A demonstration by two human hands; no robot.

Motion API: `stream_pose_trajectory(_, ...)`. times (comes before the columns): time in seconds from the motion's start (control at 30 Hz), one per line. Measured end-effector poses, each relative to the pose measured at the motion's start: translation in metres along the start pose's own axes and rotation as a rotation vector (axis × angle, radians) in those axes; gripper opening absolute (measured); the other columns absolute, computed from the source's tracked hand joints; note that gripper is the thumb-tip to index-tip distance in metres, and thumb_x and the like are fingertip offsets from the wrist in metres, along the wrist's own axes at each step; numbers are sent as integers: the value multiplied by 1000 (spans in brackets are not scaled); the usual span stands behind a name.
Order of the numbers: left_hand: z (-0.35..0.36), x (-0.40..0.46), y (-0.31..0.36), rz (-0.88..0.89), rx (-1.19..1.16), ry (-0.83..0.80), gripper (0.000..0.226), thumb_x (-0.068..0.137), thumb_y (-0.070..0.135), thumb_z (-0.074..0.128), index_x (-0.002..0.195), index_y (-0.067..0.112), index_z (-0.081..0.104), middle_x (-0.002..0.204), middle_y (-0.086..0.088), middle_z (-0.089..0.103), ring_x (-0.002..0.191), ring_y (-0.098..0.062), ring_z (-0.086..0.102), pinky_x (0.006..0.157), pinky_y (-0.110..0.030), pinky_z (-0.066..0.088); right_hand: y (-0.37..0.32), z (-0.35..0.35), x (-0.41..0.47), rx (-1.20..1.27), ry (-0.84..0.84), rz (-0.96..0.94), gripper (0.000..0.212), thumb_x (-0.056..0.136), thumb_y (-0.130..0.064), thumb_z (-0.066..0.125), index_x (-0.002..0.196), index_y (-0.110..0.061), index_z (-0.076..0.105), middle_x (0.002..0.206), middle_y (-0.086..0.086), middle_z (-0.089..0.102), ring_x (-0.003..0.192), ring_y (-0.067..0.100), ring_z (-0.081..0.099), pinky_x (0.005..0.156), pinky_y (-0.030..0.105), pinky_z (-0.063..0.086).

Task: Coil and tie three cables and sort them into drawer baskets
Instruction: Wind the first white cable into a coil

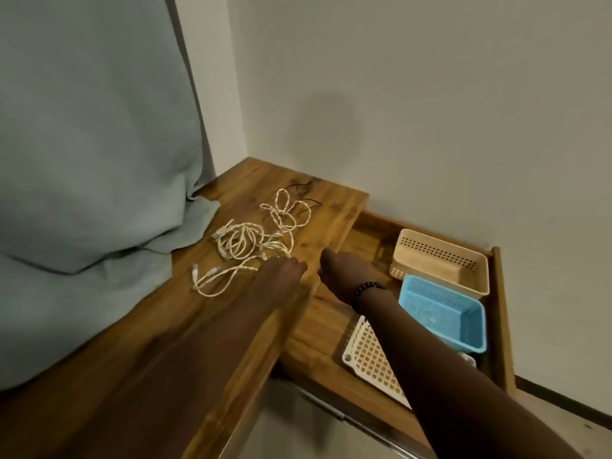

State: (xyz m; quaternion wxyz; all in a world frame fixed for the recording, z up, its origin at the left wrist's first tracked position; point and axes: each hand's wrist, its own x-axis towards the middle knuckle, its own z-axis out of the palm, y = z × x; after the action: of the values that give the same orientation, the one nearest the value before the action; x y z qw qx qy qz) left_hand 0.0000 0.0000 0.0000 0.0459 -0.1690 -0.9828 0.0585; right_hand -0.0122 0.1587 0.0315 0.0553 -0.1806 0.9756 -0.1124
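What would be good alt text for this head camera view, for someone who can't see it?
Two bare hands, left hand and right hand, reach toward a loose tangle of white cables on a wooden tabletop. Beside it an open drawer holds a beige basket, a blue basket and a white basket, with no cable visible in them.

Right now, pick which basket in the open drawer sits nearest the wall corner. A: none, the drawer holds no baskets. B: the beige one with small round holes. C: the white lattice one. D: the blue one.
B: the beige basket lies farthest back in the drawer, with the blue basket next and the white lattice basket nearest the camera.
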Motion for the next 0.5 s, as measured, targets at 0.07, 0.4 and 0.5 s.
stream_pose_trajectory(0.07,6,-1,-16,-28,-70,35,19,91,18,49,106,13,58,103,-9,65,95,-30,62,75,-39,46,-9,7,8,6,17,16,21,99,-29,47,109,-11,49,94,9,63,73,22,55,60,33,47)
stream_pose_trajectory(0.4,37,-8,-97,-309,-248,209,31,89,3,55,120,7,57,115,-17,63,98,-34,63,75,-40,51,-57,37,37,102,44,-10,15,100,-20,42,108,-9,48,88,11,61,74,29,59,64,41,52)
stream_pose_trajectory(0.5,46,-8,-106,-389,-246,227,34,88,1,56,121,4,54,119,-19,61,98,-35,63,75,-41,53,-65,41,47,124,63,-35,14,100,-19,41,105,-9,49,85,12,62,71,29,59,63,43,54)
